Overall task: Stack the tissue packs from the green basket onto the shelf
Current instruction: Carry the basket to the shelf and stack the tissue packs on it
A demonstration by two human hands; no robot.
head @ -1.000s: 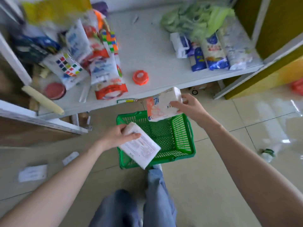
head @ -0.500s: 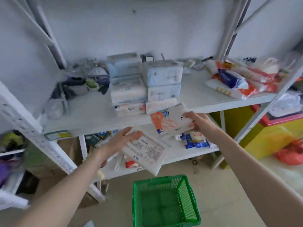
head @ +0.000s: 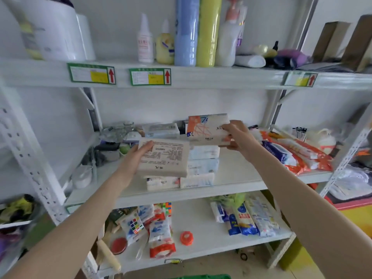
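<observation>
My left hand [head: 134,158] holds a white tissue pack [head: 167,160] with grey print, tilted over the left stack of tissue packs [head: 163,183] on the middle shelf [head: 237,178]. My right hand [head: 238,135] grips a white tissue pack with orange print [head: 205,129] by its right end, above the right stack of tissue packs [head: 202,167]. More packs [head: 162,130] stand behind the stacks. Only the rim of the green basket [head: 203,276] shows at the bottom edge.
Orange and blue packets [head: 291,154] lie at the right of the middle shelf, jars and dark items [head: 116,135] at its left. Bottles and rolls [head: 193,31] stand on the top shelf. The lower shelf [head: 201,224] holds puzzle cubes, packets and an orange lid [head: 186,238].
Both hands have risen from the basket to the middle shelf, each carrying its pack. The view has tilted up, so the basket has dropped to the bottom edge.
</observation>
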